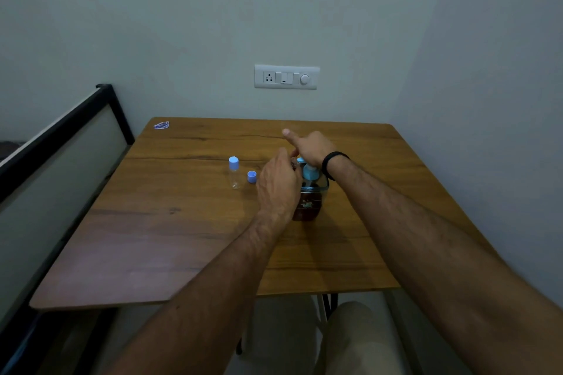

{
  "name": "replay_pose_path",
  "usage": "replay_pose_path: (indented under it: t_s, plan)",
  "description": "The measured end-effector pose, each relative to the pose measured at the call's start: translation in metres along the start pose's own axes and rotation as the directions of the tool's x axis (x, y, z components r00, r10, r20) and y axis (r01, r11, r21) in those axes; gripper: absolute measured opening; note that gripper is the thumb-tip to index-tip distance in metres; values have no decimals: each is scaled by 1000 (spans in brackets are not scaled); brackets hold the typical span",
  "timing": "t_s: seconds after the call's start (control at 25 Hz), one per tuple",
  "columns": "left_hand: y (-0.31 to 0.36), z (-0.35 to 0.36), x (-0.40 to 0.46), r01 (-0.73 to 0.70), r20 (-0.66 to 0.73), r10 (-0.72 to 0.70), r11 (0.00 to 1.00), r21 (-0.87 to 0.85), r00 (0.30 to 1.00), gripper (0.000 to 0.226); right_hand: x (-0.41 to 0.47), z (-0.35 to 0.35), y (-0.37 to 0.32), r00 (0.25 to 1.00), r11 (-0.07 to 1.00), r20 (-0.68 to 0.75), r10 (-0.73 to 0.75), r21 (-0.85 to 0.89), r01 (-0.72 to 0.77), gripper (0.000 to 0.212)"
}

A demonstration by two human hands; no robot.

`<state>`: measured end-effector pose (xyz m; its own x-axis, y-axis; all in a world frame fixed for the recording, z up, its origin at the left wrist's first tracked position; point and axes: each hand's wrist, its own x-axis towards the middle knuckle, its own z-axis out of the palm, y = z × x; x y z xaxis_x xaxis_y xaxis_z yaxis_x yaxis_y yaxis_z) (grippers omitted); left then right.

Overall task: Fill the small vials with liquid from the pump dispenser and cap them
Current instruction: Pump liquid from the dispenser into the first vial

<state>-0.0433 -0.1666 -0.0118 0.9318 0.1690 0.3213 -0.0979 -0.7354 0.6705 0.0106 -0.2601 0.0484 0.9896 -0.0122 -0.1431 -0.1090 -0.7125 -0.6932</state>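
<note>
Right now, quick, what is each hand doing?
Left hand: fingers curled at the pump spout, probably round a vial; the vial is hidden.
Right hand: pressing down on the pump, index finger straight.

A plain room in a home, by the look of it; a small wood-grain bench [189, 222] is pushed into a corner of bare pale walls [182, 24]; a white switch plate [286, 77] with socket and dial sits on the wall at centre frame; a black-framed panel [58, 143], perhaps furniture, runs along the left edge.
</note>
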Motion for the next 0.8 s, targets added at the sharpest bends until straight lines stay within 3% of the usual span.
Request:
replay_pose_path:
  t_s: [0.2,0.4,0.6,0.8]
  plan:
    - [1,-1,-1,-11,-4,11,1000,-4,1000,13,-9,-11,-5,988,998,141,61,26,-65,93]
    - [1,-1,-1,-2,6,2,1000,-8,1000,13,-2,1,0,999,1000,-33,-7,-4,7,76]
    - [1,-2,-1,-8,1,8,1000,-15,1000,11,-9,-11,-4,987,998,147,59,27,-63,95]
    - [2,-2,-2,-3,-3,3,1000,-5,1000,14,0,1,1,999,999,-30,-28,-19,27,75]
